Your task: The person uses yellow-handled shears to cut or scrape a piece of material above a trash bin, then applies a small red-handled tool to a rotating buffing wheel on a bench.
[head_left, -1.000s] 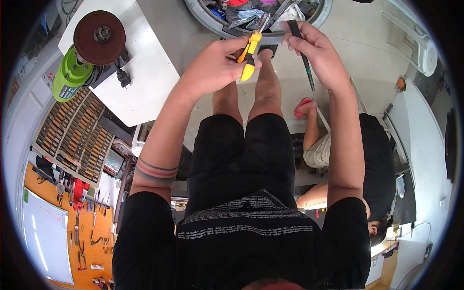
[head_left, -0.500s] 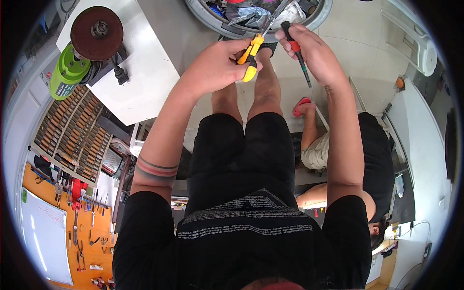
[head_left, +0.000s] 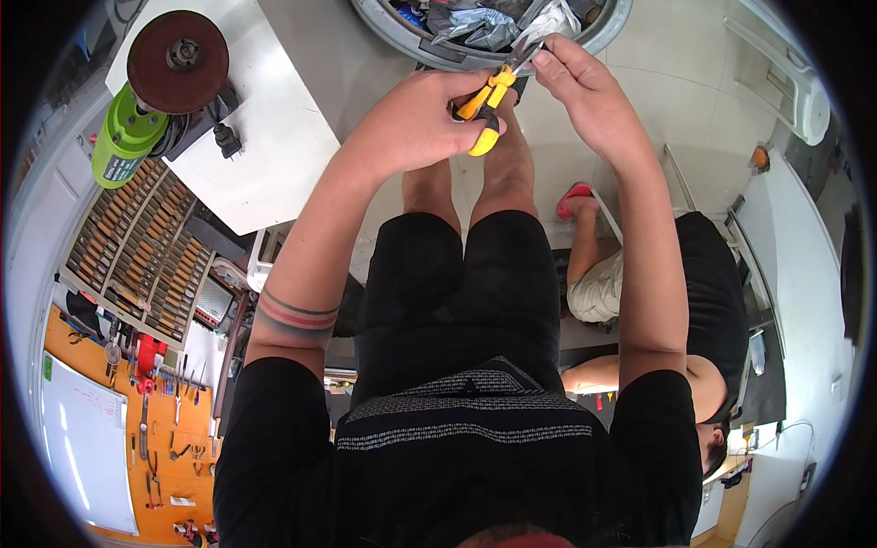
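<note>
My left hand point(head_left: 425, 123) is closed around yellow-and-black-handled pliers point(head_left: 493, 96), whose long metal jaws point up and right. At the jaw tips, the fingers of my right hand point(head_left: 589, 100) pinch a slim tool, of which only a dark end point(head_left: 544, 46) shows; the rest is hidden by the hand. Both hands are above the floor, just in front of a round grey bin point(head_left: 416, 47) filled with rubbish. A crumpled silver wrapper point(head_left: 484, 27) lies in it, near the jaws.
A white table point(head_left: 283, 146) at left bears a green grinder point(head_left: 123, 142) with a dark disc and a black plug. Below it, a rack point(head_left: 142, 247) holds many wooden-handled tools. At right sits another person point(head_left: 713, 301) in black, beside a white chair point(head_left: 795, 91).
My right hand has turned the slim black-and-red tool, so its shaft no longer shows and its end meets the jaws. The pliers have shifted slightly right.
</note>
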Demonstrator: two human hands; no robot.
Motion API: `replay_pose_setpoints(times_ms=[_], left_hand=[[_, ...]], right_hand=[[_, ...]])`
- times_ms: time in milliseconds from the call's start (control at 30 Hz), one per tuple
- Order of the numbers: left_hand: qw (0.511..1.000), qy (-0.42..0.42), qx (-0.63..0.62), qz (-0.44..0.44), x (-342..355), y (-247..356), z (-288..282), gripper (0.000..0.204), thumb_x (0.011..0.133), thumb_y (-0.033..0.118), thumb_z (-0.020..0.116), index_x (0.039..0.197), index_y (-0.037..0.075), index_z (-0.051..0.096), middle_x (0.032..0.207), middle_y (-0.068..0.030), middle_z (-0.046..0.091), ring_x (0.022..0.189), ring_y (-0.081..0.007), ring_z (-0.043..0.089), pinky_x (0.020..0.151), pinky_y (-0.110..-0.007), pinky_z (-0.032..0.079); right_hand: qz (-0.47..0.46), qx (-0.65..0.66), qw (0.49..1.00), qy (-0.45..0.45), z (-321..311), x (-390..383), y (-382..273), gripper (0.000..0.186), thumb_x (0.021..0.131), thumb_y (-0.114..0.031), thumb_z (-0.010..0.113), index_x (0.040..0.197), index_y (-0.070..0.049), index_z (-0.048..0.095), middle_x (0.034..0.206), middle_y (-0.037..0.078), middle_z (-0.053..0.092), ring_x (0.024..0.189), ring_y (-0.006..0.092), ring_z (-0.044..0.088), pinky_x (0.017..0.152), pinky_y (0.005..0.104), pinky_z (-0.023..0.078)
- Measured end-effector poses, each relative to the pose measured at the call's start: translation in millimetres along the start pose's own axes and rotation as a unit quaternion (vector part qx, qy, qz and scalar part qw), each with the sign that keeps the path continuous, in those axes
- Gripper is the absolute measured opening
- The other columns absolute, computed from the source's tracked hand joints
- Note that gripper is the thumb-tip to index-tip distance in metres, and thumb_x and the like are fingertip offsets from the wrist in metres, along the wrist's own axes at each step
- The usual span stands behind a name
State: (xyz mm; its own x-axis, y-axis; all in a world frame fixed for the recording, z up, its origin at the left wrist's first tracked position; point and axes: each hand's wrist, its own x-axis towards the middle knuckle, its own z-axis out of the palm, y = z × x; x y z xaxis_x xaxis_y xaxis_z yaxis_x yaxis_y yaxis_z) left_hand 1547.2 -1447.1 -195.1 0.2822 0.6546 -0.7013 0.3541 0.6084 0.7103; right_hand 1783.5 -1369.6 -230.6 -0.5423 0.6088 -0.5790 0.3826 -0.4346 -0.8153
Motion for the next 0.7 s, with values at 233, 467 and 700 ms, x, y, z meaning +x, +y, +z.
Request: replay_pose_setpoints(times_ms=[233, 467, 700], left_hand=[[1.0, -0.002, 0.022, 0.004, 2, 2, 0, 0.057, 0.091, 0.029, 0.085, 0.139, 0.001, 0.071, 0.104, -0.0142, 0.075, 0.095, -0.0242, 0.071, 0.097, -0.04, 0.062], [1.0, -0.011, 0.022, 0.003, 2, -1, 1, 0.057, 0.092, 0.027, 0.084, 0.142, 0.002, 0.069, 0.104, -0.0147, 0.074, 0.094, -0.0244, 0.07, 0.093, -0.039, 0.062], [0.999, -0.04, 0.005, -0.009, 4, -7, 1, 0.046, 0.096, 0.02, 0.08, 0.135, -0.002, 0.068, 0.093, -0.0107, 0.066, 0.087, -0.0173, 0.061, 0.09, -0.037, 0.06]], right_hand=[[0.014, -0.041, 0.999, -0.006, -2, -2, -3, 0.028, 0.116, -0.027, 0.057, 0.124, -0.003, 0.067, 0.095, 0.002, 0.065, 0.09, 0.0123, 0.054, 0.087, 0.0308, 0.049], [-0.021, -0.069, 0.997, 0.018, 1, -1, 0, 0.027, 0.116, -0.027, 0.057, 0.123, -0.003, 0.067, 0.091, 0.004, 0.062, 0.087, 0.0143, 0.053, 0.085, 0.0317, 0.05], [0.024, -0.076, 0.996, 0.031, 6, -4, -8, 0.027, 0.115, -0.027, 0.058, 0.124, -0.003, 0.069, 0.095, 0.006, 0.068, 0.091, 0.0162, 0.059, 0.088, 0.0327, 0.051]])
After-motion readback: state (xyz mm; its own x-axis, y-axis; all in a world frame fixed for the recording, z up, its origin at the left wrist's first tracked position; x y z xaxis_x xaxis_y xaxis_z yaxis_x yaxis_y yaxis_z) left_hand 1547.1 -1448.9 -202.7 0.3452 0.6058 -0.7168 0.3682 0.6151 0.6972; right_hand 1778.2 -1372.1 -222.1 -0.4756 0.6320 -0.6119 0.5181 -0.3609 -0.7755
